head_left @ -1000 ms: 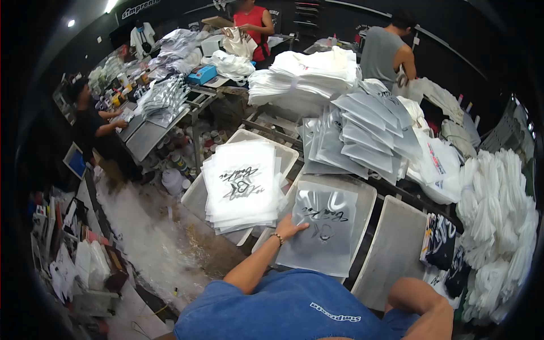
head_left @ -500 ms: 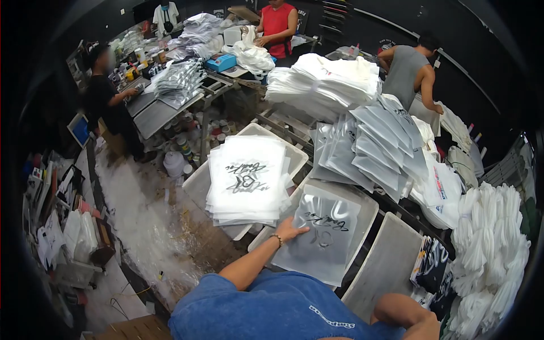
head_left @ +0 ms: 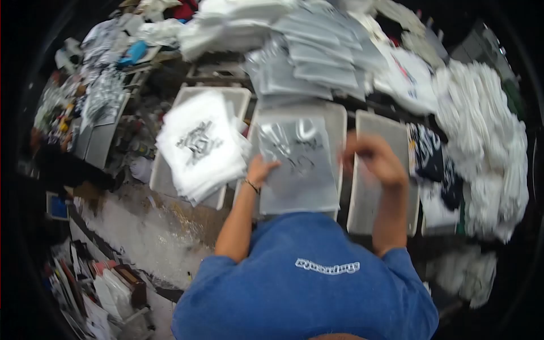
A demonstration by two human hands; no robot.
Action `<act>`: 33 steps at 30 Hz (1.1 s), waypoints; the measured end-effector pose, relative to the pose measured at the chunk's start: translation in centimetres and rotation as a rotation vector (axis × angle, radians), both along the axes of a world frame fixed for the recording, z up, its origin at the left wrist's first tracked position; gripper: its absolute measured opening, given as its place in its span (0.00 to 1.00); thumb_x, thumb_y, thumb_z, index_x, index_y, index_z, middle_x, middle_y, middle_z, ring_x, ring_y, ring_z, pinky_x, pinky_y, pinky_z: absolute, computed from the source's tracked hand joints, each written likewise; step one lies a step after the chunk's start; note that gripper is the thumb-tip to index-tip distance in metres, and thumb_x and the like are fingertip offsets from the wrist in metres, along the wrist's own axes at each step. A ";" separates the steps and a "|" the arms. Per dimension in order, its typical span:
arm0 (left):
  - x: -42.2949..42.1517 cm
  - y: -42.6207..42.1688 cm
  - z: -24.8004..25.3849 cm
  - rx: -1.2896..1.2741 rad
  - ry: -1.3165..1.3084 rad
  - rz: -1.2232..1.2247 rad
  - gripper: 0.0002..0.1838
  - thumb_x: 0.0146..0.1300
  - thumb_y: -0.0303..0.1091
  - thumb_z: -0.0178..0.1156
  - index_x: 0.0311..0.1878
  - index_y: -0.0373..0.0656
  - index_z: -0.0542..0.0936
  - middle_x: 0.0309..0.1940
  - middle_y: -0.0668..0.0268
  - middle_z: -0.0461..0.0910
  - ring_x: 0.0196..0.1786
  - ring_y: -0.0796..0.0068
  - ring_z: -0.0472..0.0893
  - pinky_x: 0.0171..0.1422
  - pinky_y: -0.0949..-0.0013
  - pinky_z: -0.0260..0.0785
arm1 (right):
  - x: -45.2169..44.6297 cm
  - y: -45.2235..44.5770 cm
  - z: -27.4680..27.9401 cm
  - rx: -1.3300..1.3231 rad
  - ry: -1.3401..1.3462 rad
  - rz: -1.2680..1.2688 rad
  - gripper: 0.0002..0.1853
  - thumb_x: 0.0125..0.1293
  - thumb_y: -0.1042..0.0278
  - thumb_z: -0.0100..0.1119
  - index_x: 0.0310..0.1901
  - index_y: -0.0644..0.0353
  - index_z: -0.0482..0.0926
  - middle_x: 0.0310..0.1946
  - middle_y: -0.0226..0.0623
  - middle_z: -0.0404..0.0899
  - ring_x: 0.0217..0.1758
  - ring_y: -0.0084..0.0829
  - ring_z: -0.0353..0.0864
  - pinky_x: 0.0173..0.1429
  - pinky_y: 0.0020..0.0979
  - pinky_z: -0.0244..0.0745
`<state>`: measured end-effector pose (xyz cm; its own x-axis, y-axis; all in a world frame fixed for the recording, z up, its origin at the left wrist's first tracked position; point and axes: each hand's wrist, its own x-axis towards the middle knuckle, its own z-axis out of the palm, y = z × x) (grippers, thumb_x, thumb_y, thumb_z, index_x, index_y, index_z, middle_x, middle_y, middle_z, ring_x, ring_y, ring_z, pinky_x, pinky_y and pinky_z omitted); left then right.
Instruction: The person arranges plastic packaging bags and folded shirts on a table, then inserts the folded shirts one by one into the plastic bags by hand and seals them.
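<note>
Blue box [head_left: 134,53], white bundles [head_left: 475,124] at right

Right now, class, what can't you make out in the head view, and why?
- Plastic bag, head view: what its print says; blur and glare hide it.
- Right-hand grip, head view: how the fingers are shaped; smeared by blur.
- Left-hand grip, head view: whether any finger goes under the bag; the hand itself and blur hide it.
- White pile, head view: its far end; cut off by the top edge.
</note>
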<state>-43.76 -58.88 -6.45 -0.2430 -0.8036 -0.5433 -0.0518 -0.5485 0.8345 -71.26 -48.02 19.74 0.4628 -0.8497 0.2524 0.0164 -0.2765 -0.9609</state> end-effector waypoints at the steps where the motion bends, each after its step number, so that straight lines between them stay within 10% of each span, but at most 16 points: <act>1: -0.2 0.3 -0.5 -0.102 0.212 0.003 0.26 0.54 0.27 0.70 0.55 0.35 0.73 0.43 0.57 0.83 0.42 0.64 0.85 0.46 0.62 0.82 | -0.8 -3.0 -5.2 0.217 0.098 -0.380 0.21 0.67 0.54 0.63 0.51 0.64 0.79 0.38 0.39 0.81 0.41 0.24 0.79 0.46 0.26 0.74; 4: -0.1 0.3 -1.9 -0.066 0.240 -0.004 0.26 0.54 0.24 0.70 0.56 0.36 0.72 0.45 0.56 0.82 0.42 0.64 0.85 0.44 0.62 0.82 | -6.6 -5.3 -26.3 0.338 0.762 -0.818 0.36 0.64 0.41 0.63 0.59 0.68 0.73 0.39 0.39 0.80 0.40 0.29 0.78 0.44 0.30 0.75; 6: -0.7 0.3 0.1 -0.022 0.059 0.007 0.29 0.55 0.21 0.68 0.60 0.35 0.68 0.49 0.56 0.81 0.47 0.65 0.83 0.49 0.63 0.80 | -5.0 -2.5 -29.5 0.560 0.553 -0.729 0.43 0.59 0.36 0.66 0.62 0.70 0.70 0.44 0.46 0.81 0.45 0.35 0.80 0.47 0.33 0.76; 8: -1.0 1.0 0.2 -0.161 0.080 -0.029 0.30 0.55 0.21 0.68 0.62 0.35 0.68 0.50 0.58 0.80 0.50 0.67 0.81 0.54 0.64 0.77 | -2.5 -0.1 -28.5 0.765 0.356 -0.747 0.46 0.56 0.38 0.70 0.63 0.73 0.69 0.50 0.54 0.79 0.50 0.37 0.81 0.53 0.35 0.77; 14: -3.3 1.0 2.9 -0.597 0.065 -0.201 0.30 0.56 0.25 0.68 0.63 0.35 0.71 0.54 0.60 0.79 0.56 0.71 0.77 0.62 0.66 0.69 | -1.2 3.0 -28.3 0.661 -0.222 -0.742 0.23 0.63 0.71 0.67 0.58 0.67 0.74 0.51 0.39 0.81 0.52 0.30 0.81 0.58 0.31 0.75; 21: -10.0 -9.3 23.7 -0.964 0.227 -0.191 0.29 0.57 0.29 0.68 0.62 0.36 0.70 0.45 0.63 0.80 0.42 0.77 0.80 0.46 0.73 0.74 | -7.7 -8.1 -9.8 -0.187 0.016 -1.000 0.20 0.61 0.60 0.70 0.47 0.68 0.80 0.44 0.39 0.82 0.46 0.25 0.80 0.52 0.29 0.74; 25: -13.6 -25.0 30.7 -1.238 0.031 0.047 0.34 0.58 0.39 0.71 0.62 0.34 0.69 0.47 0.56 0.81 0.41 0.69 0.84 0.43 0.69 0.77 | -12.4 -17.3 -0.2 -0.250 0.010 -1.183 0.32 0.63 0.47 0.66 0.59 0.64 0.74 0.41 0.37 0.82 0.43 0.24 0.79 0.47 0.29 0.75; 26: -12.5 -28.3 30.4 -1.158 0.193 -0.006 0.29 0.62 0.33 0.63 0.65 0.42 0.65 0.41 0.61 0.81 0.32 0.76 0.78 0.32 0.73 0.72 | -13.7 -18.9 -1.1 -0.323 -0.049 -1.189 0.47 0.62 0.46 0.68 0.73 0.61 0.54 0.57 0.45 0.75 0.57 0.32 0.73 0.64 0.42 0.68; 27: -11.5 -28.7 31.1 -1.076 0.352 -0.051 0.27 0.66 0.26 0.56 0.67 0.51 0.61 0.35 0.67 0.81 0.23 0.83 0.72 0.22 0.77 0.66 | -11.0 -16.4 1.7 0.016 -0.096 -1.209 0.38 0.66 0.48 0.64 0.66 0.69 0.64 0.50 0.44 0.78 0.52 0.27 0.76 0.56 0.26 0.71; 29: -9.8 -27.0 31.0 -1.100 0.110 0.028 0.33 0.60 0.40 0.70 0.63 0.34 0.68 0.45 0.55 0.82 0.37 0.69 0.85 0.39 0.70 0.77 | -11.9 -16.3 -2.7 -0.022 0.055 -1.179 0.31 0.63 0.45 0.66 0.57 0.64 0.75 0.41 0.38 0.82 0.42 0.26 0.80 0.44 0.31 0.76; 33: -2.0 -23.2 17.3 -1.006 -0.223 -0.038 0.19 0.62 0.42 0.68 0.48 0.37 0.82 0.33 0.63 0.84 0.29 0.79 0.81 0.32 0.75 0.71 | -9.9 -11.4 -18.9 0.218 0.502 -0.876 0.36 0.57 0.39 0.68 0.52 0.67 0.79 0.42 0.47 0.83 0.46 0.37 0.82 0.51 0.36 0.76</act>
